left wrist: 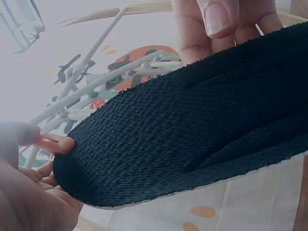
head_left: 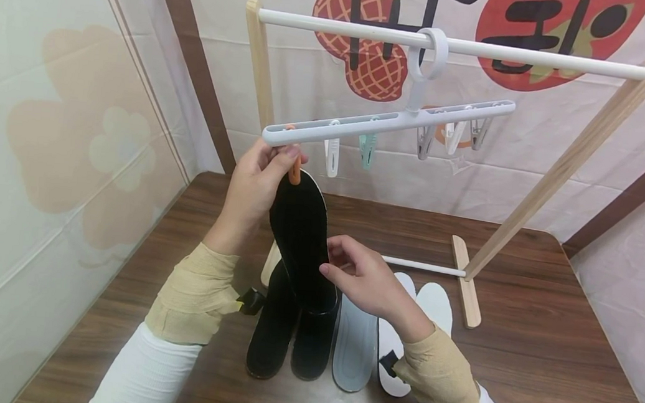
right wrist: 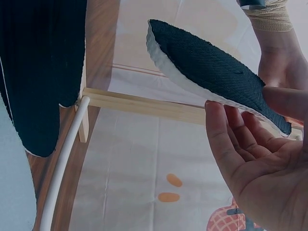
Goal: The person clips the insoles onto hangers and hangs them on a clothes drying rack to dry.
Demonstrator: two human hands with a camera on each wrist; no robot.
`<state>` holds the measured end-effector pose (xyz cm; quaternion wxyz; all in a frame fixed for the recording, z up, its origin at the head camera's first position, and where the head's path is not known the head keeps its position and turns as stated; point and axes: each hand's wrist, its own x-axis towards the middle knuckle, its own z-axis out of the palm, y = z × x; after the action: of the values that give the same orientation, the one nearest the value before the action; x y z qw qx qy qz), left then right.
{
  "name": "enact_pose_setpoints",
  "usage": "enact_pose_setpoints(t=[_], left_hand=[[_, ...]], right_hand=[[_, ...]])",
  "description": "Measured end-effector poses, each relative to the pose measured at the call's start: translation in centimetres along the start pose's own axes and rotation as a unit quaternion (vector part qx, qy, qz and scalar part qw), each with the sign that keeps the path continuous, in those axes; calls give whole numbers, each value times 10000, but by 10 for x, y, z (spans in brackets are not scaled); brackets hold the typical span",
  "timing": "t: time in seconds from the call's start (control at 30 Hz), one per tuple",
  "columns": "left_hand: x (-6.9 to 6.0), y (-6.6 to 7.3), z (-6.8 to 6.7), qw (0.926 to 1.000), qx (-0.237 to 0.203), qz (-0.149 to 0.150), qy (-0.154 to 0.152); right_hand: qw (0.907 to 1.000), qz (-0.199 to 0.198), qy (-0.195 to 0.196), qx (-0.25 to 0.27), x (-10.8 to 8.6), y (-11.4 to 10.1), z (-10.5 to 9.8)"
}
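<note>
A black insole [head_left: 300, 240] hangs tilted beneath the left end of a pale grey clip hanger [head_left: 350, 122]. My left hand [head_left: 253, 187] pinches an orange clip [head_left: 294, 171] at that end. In the left wrist view, the tip of the orange clip [left wrist: 65, 144] overlaps the insole's rounded end. My right hand [head_left: 364, 276] holds the insole's side edge lower down. Its thumb lies on the dark face and its fingers are at the pale underside, as the right wrist view shows of the insole [right wrist: 207, 62].
A white rail [head_left: 340, 27] on a wooden stand [head_left: 572, 169] carries the hanger, whose other clips [head_left: 366, 149] are white, green and grey. On the brown table [head_left: 512, 377] lie two black insoles [head_left: 267, 347], a grey insole [head_left: 353, 353] and white insoles [head_left: 436, 303].
</note>
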<state>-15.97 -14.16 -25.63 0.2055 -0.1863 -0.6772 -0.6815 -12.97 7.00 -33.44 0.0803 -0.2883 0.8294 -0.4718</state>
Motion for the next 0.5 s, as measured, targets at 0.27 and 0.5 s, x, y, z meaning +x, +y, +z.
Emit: enact_pose_setpoints(t=[0.27,0.5], left_hand=[[0,0,0,9999,81,-72,45],[0,0,0,9998,110,-131,94]], right_hand=[[10000,-3,-2,-40,2,2,1],[9999,-83,68,-68,1,3,1]])
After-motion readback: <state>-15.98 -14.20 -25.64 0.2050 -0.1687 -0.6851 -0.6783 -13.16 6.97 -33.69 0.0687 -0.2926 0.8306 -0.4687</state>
